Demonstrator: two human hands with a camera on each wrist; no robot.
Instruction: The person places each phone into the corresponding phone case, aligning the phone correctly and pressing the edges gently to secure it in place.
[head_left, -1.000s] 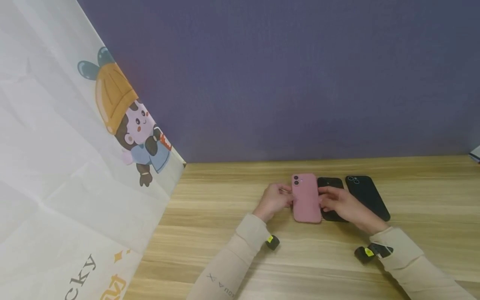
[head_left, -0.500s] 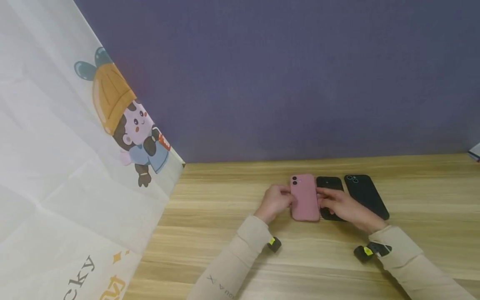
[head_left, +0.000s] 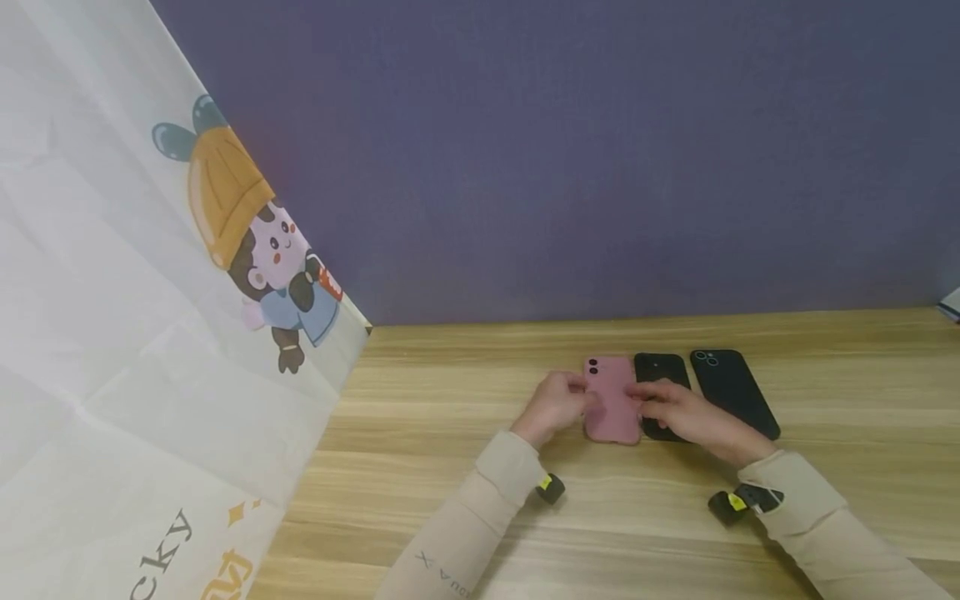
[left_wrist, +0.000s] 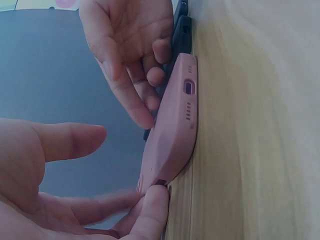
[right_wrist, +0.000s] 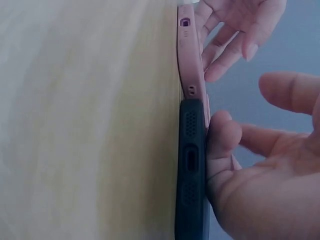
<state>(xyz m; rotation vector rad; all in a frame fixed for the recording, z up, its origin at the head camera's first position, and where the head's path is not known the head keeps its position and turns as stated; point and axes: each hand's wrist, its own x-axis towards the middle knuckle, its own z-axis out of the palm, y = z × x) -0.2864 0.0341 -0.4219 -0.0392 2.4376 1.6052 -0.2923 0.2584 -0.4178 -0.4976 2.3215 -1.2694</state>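
A pink phone [head_left: 613, 421] with two camera lenses lies back up on the wooden table. At its left long edge is my left hand [head_left: 553, 408]; its fingers touch the edge while the thumb stands apart, as the left wrist view shows. From the right, my right hand [head_left: 686, 414] reaches over a black phone [head_left: 660, 367], its fingertips at the pink phone's right side. In the right wrist view, some of its fingers rest on the dark phone [right_wrist: 191, 200] and the thumb is raised. A second black phone [head_left: 731, 392] lies further right, partly behind the right forearm.
The wooden table [head_left: 600, 533] meets a dark blue upright panel [head_left: 600, 167] behind the phones. White printed sheeting [head_left: 112, 292] with a cartoon figure hangs on the left. A small object [head_left: 951, 307] shows at the right edge.
The pink phone's top edge sits slightly lower in the head view than before. Both hands' fingers have moved a little inward over its sides. The black phones have stayed put.
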